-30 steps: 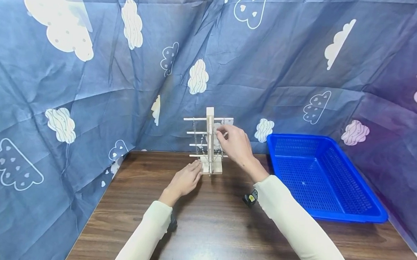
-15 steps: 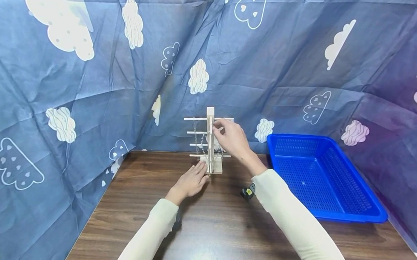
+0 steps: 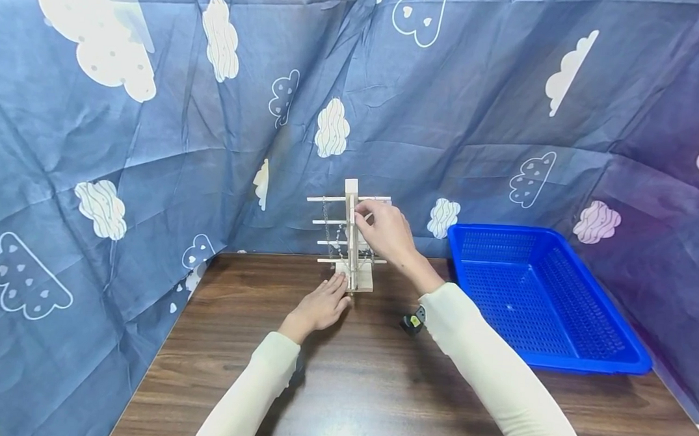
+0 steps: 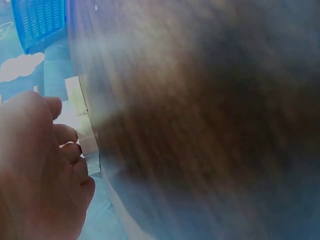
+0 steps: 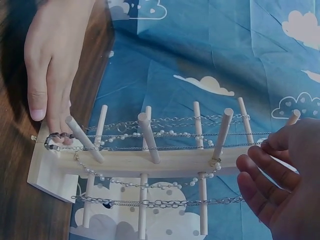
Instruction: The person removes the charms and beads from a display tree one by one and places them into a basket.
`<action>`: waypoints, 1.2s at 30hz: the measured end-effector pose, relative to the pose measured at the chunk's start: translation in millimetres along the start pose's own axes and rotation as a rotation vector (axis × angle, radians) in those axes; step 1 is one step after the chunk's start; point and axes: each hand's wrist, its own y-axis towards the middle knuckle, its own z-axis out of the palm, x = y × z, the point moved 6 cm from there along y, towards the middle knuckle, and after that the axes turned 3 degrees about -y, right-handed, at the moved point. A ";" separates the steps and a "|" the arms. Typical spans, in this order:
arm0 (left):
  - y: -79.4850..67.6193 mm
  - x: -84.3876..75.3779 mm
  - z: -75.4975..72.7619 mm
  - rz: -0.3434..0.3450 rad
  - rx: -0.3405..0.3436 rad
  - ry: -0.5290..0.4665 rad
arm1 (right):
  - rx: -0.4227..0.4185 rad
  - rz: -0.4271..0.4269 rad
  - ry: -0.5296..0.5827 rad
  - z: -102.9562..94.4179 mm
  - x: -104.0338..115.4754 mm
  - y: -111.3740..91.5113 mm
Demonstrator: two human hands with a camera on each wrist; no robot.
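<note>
A pale wooden necklace stand [image 3: 351,187] rises from a square base, with round pegs sticking out along its post. My right hand [image 3: 386,232] is at the upper part of the post. In the right wrist view, its thumb and fingers pinch a thin chain necklace [image 5: 190,147] near an upper peg. This chain runs along the post to dark beads [image 5: 52,142] by the base. My left hand [image 3: 319,308] rests with extended fingers on the base [image 3: 364,284]. Also hanging on the pegs are a pearl-beaded necklace [image 5: 131,184] and a silver chain necklace [image 5: 165,203].
On the right of the brown wooden table [image 3: 233,343] lies a blue perforated plastic basket [image 3: 515,316]. Directly behind the stand hangs a blue cloth [image 3: 400,129] with a cloud print.
My right hand has shifted slightly up and left to the post. The left hand has slid right, from the base's left edge onto the base. The stand stays in place.
</note>
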 end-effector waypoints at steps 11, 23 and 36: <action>0.1 -0.4 -1.4 -0.005 0.024 0.006 | -0.026 -0.007 0.018 -2.0 0.6 -2.8; 1.5 1.6 1.4 -0.008 0.037 -0.017 | -0.070 -0.064 0.030 -13.2 5.2 -3.7; 2.4 -0.1 -0.1 -0.009 0.022 -0.036 | -0.125 -0.143 0.054 -23.1 16.5 -7.2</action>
